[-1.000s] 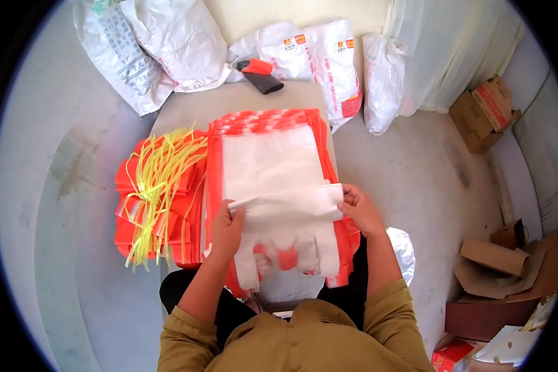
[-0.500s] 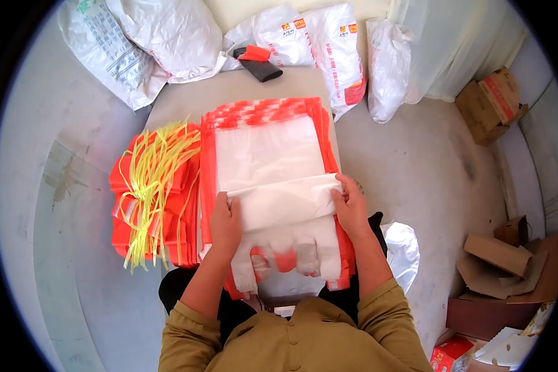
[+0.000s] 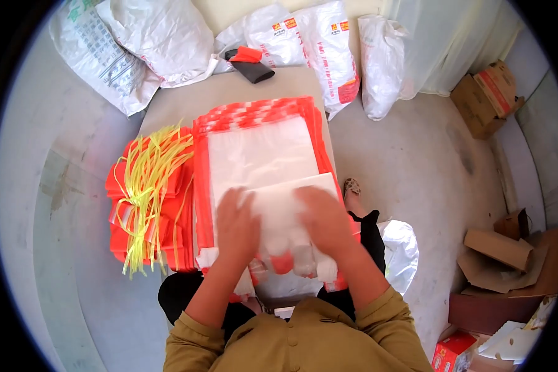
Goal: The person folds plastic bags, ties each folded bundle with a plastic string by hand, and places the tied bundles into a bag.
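Note:
A white plastic carrier bag (image 3: 263, 146) lies on a stack of red plastic bags (image 3: 204, 180), its middle folded over and its cut-out handles towards my body. On the left part of the fold is my left hand (image 3: 237, 224), blurred, fingers apart. My right hand (image 3: 322, 218) lies over the right part of the fold, fingers stretched out and also smeared by motion. Neither hand grips the bag visibly. To the left sit folded bundles of red bags (image 3: 183, 217), with yellow ties (image 3: 144, 192) across them.
Behind the stack, a black and red item (image 3: 252, 65) rests on the tabletop (image 3: 186, 102). Large white sacks (image 3: 164, 40) line the back wall. Cardboard boxes (image 3: 487, 99) stand at the right, with opened cartons (image 3: 499, 254) nearer. A white bag (image 3: 398, 251) is beside my right leg.
Both hands have let go of the fold's side edges and moved inward onto the white bag. The fold now lies lower and flatter, and the view has shifted slightly.

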Tool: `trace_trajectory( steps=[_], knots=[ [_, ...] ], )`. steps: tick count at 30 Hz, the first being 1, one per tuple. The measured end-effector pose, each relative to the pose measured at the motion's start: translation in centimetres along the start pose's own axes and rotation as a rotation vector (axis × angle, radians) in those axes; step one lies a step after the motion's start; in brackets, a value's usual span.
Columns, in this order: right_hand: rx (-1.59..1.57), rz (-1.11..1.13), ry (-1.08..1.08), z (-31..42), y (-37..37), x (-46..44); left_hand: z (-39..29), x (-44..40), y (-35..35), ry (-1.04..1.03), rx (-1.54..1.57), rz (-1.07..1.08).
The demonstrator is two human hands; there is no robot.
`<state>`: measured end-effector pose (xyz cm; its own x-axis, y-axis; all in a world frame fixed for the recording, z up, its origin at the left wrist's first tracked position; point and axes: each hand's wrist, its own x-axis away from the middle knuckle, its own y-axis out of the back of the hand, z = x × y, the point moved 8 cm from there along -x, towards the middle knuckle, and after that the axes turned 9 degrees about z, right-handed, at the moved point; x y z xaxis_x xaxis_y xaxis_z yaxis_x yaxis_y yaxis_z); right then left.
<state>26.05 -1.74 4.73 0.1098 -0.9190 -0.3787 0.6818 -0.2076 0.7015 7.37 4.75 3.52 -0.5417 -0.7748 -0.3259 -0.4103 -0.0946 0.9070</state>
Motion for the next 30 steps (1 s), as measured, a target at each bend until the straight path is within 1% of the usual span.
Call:
trace_trajectory(
  steps=[1,2,3,4,7,9,12,17,23,26,30],
  knots=[
    [0.016,0.141,-0.032,1.0,-2.4,-0.7,-0.6,-0.2,-1.7,-0.094,0.026,0.085],
    [0.016,0.216,0.059,2.4,-4.2,-1.4,-1.3,-0.4,-2.9,-0.189,0.051,0.168],
    [0.073,0.313,0.060,3.0,-5.3,-2.1,-2.5,-0.9,-2.9,-0.173,0.100,0.248],
    [0.129,0.410,0.058,3.3,-5.9,-2.4,-2.3,-1.0,-3.5,-0.185,0.086,0.254],
    [0.253,0.450,0.003,-0.6,-6.9,-2.6,-1.1,-0.8,-5.5,-0.195,0.054,0.301],
    [0.347,0.381,-0.024,-1.8,-5.8,-2.1,-1.1,-0.9,-5.1,-0.176,0.041,0.368],
    [0.409,0.302,-0.057,-3.4,-4.6,-1.6,-1.1,-1.3,-4.2,-0.107,0.017,0.382],
    [0.437,0.235,-0.070,-4.0,-4.2,-1.2,-0.7,-0.9,-4.7,-0.046,-0.002,0.334],
    [0.411,0.196,-0.167,-5.7,-3.9,-0.9,-0.6,-0.6,-5.2,-0.027,-0.004,0.392],
    [0.369,0.122,-0.161,-6.6,-3.2,-0.5,-0.7,-0.5,-5.0,-0.041,0.001,0.387],
    [0.256,0.015,-0.340,-9.5,-1.7,1.5,-0.7,-0.4,-5.0,-0.046,0.008,0.386]
  ],
)
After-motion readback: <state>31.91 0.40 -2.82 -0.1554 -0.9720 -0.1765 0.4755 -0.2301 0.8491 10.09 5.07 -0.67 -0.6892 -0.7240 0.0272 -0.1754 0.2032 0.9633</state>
